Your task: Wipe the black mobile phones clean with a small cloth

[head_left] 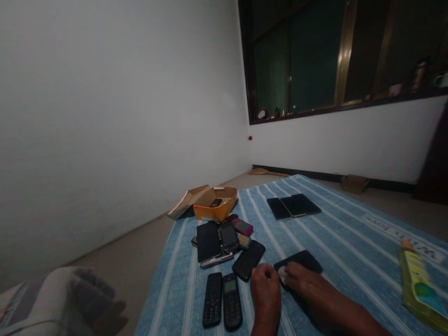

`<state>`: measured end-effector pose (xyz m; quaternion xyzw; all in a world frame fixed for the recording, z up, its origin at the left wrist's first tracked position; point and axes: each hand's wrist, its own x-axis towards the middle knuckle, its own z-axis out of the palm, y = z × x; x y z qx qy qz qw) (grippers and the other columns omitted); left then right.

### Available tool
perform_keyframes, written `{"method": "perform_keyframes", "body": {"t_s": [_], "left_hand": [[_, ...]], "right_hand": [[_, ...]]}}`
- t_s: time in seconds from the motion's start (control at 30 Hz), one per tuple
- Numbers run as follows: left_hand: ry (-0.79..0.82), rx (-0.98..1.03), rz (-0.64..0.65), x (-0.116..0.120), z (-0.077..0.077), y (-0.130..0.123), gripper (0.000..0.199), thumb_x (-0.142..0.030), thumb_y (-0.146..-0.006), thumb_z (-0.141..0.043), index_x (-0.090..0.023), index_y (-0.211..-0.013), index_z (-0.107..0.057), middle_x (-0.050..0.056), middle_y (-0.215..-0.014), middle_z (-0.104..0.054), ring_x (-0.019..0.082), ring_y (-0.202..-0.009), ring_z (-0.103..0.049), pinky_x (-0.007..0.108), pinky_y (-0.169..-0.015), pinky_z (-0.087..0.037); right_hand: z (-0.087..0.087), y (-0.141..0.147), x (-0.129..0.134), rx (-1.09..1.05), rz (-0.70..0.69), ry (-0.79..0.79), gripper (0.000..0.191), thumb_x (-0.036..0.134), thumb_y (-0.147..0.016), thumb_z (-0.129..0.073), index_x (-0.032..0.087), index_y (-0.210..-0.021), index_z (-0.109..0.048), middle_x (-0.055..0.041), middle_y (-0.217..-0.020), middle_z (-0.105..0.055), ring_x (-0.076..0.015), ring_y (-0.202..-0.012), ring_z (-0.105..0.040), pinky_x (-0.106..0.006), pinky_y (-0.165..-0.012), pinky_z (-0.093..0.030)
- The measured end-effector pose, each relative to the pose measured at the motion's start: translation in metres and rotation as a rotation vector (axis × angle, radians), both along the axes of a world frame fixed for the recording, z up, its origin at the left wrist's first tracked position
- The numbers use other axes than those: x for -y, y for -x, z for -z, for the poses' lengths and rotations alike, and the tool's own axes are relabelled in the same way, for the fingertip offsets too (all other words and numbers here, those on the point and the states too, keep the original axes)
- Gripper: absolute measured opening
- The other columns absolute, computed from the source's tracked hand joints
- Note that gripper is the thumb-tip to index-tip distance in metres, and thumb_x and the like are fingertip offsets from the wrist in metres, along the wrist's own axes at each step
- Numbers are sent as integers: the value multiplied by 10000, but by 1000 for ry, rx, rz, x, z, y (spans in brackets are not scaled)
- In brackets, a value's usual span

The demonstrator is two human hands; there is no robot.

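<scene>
A black smartphone point(304, 259) lies flat on the striped cloth under my right hand point(311, 285). The fingers of that hand press a small white wad, perhaps tissue or cloth, point(282, 274) against the phone's near left part. Close beside it, my left hand point(266, 290) is curled at the phone's left edge; whatever its fingers may hold is hidden. Another black phone point(249, 260) lies just beyond my left hand. To the left, two keypad phones point(213, 300) rest side by side.
Several phones are piled around a dark flat device point(208, 241). Behind them stands an open orange box point(213, 211) with a phone inside. Dark smartphones point(293, 205) lie in a row farther back. A yellow-green bottle point(422, 289) lies at the right edge of the striped cloth point(345, 266).
</scene>
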<state>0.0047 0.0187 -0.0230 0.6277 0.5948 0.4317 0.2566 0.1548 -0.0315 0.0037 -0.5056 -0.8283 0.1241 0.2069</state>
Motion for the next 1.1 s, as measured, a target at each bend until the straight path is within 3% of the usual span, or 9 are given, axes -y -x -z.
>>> {"method": "perform_keyframes", "body": {"t_s": [0.13,0.43,0.9,1.1], "left_hand": [[5,-21,7,-1,1,0,198,-173,-751,-497,-200,-583,-599,48,-676,-632,226,-744,-600,310,-726,-408],[26,-21,10,1,-4,0,197,-168,-748,-481,-202,-583,-582,58,-697,-642,232,-762,-598,317,-729,-404],[41,31,-13,2,-11,8,135,-213,-679,-529,-207,-563,-598,30,-651,-627,228,-740,-598,313,-733,-428],[-3,-12,12,0,-1,16,160,-197,-708,-512,-201,-578,-604,29,-681,-626,212,-729,-589,305,-725,-429]], "right_hand": [[-7,8,-3,65,66,67,322,30,-883,-380,150,-936,-674,-92,-971,-653,-165,-857,-588,-250,-718,-392],[19,19,-14,195,134,10,339,-45,-789,-413,117,-887,-694,-89,-861,-639,-159,-734,-532,-264,-620,-313],[1,12,-24,138,-92,-29,301,22,-805,-500,211,-966,-670,-38,-936,-641,-179,-881,-544,-275,-666,-311],[9,-3,-33,120,-49,-38,200,46,-832,-505,187,-880,-638,-39,-931,-626,-172,-869,-538,-278,-701,-302]]}}
